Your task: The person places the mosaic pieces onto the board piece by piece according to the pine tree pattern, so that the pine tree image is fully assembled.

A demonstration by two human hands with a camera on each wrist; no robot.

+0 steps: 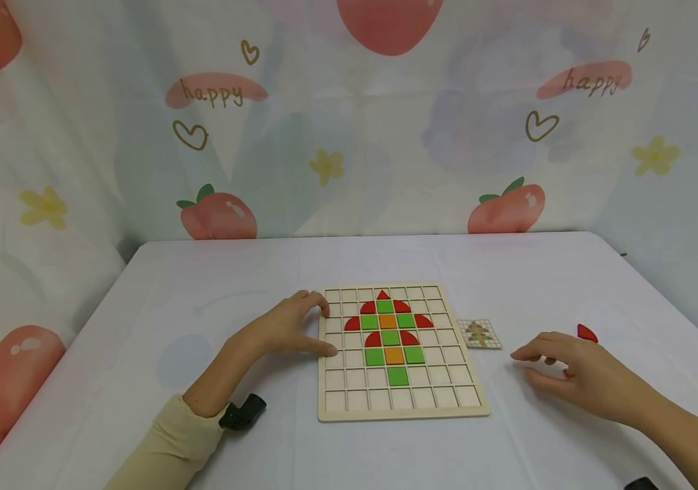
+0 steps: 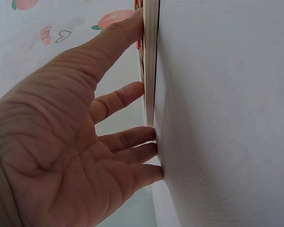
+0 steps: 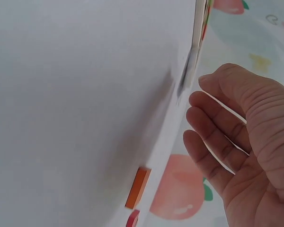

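A light wooden grid board (image 1: pixel 349 401) lies on the table. A tree-like pattern fills part of its grid: a red triangle (image 1: pixel 383 295) on top, red rounded pieces, green squares (image 1: pixel 398 376) and two orange squares (image 1: pixel 394 355). My left hand (image 1: pixel 284 328) is at the board's left side, thumb and fingertips spread apart and touching its edge. To the right of the board, my right hand (image 1: pixel 584 376) hovers over the table with loosely bent fingers and holds nothing. An orange block (image 3: pixel 138 188) and a red rounded piece (image 1: pixel 586 333) lie by the right hand, partly hidden in the head view.
A small picture card (image 1: pixel 479 335) with a similar tree pattern lies against the board's right side. The white-covered table (image 1: pixel 251 272) meets a printed curtain (image 1: pixel 386 190) at its back and sides. A black wrist device (image 1: pixel 243 412) sits on the left wrist.
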